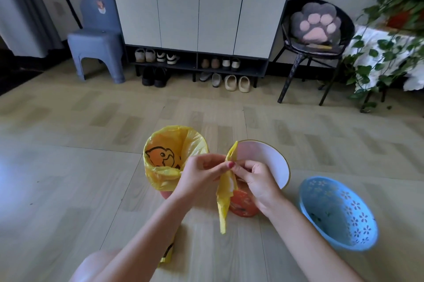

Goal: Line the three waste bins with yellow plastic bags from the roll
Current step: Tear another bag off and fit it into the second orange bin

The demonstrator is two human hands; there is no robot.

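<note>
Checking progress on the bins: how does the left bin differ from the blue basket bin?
The left bin is lined with a yellow bag; the blue basket bin is bare. The left bin's wall is hidden by its bag; the blue one's is perforated with flowers. Both sit on the floor.

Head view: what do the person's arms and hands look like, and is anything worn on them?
Both forearms are bare up to the frame edge: no sleeves, gloves, watch or bracelet in view. The left hand has a thumbnail painted dark red. On the right hand no ring shows, and its nails are too hidden to judge.
</note>
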